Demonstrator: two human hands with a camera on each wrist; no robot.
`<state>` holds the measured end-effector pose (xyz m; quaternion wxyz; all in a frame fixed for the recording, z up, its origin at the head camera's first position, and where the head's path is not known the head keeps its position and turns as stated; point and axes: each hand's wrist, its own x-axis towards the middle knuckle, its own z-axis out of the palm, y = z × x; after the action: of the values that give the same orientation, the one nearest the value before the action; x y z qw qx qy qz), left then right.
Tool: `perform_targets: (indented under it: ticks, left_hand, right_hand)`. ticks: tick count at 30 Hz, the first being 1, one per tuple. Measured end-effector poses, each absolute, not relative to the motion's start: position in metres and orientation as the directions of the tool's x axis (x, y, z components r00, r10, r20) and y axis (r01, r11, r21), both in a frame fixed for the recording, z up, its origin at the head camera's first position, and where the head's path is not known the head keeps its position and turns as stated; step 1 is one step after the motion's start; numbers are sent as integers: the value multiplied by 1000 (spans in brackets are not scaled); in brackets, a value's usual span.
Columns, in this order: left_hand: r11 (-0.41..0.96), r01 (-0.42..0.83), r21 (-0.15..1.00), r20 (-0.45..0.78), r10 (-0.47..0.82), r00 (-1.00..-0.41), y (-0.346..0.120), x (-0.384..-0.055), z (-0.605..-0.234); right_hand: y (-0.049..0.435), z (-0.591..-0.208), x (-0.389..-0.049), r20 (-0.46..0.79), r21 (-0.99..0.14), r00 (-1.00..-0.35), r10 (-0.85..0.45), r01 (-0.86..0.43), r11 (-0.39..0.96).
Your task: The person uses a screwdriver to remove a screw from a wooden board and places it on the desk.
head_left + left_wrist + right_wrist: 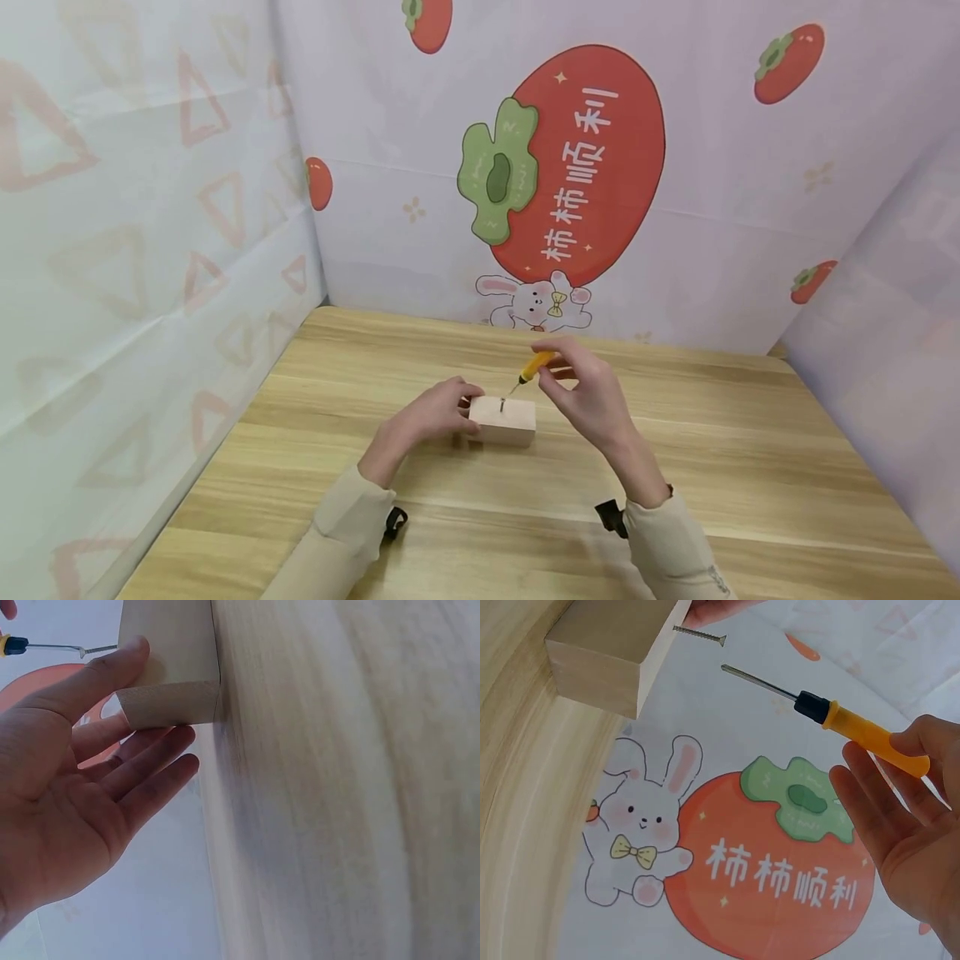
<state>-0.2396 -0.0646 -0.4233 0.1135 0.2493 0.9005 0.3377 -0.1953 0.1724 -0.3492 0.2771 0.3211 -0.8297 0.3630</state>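
Observation:
A pale wooden block (504,430) lies flat on the table, with a screw (699,635) standing upright from its top face. My left hand (438,410) grips the block's left end, thumb (133,654) on the near side and fingers curved around the end. In my right hand (592,396) a screwdriver (862,736) with a yellow handle and black collar is pinched by the handle's end between thumb and fingertips. Its shaft slants down toward the screw, and in the right wrist view the tip is a short gap from the screw head.
The wood-grain table (705,450) extends around both hands. Behind it hangs a white printed backdrop (390,267) with a large red persimmon and a rabbit. Fabric walls (165,317) close off the left and right sides. A black strap (612,517) sits at the right wrist.

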Motion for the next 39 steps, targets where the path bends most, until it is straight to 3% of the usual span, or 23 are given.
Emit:
perform_targets:
  ticks: [6, 13, 27, 39]
  left_hand:
    - [638, 353, 685, -58, 531, -846, -65, -240, -423]
    - [679, 387, 623, -53, 531, -846, -64, -237, -420]
    - [624, 546, 559, 170, 559, -812, -44, -240, -420]
    - [652, 492, 577, 151, 507, -849, -35, -238, -420]
  right_hand:
    - [184, -351, -193, 703, -424, -638, -314, -730, 535]
    - [195, -356, -192, 703, -417, -646, -297, -713, 564]
    - [213, -366, -189, 684, -390, -674, -278, -661, 642]
    - [228, -377, -190, 685, -367, -674, -277, -648, 668]
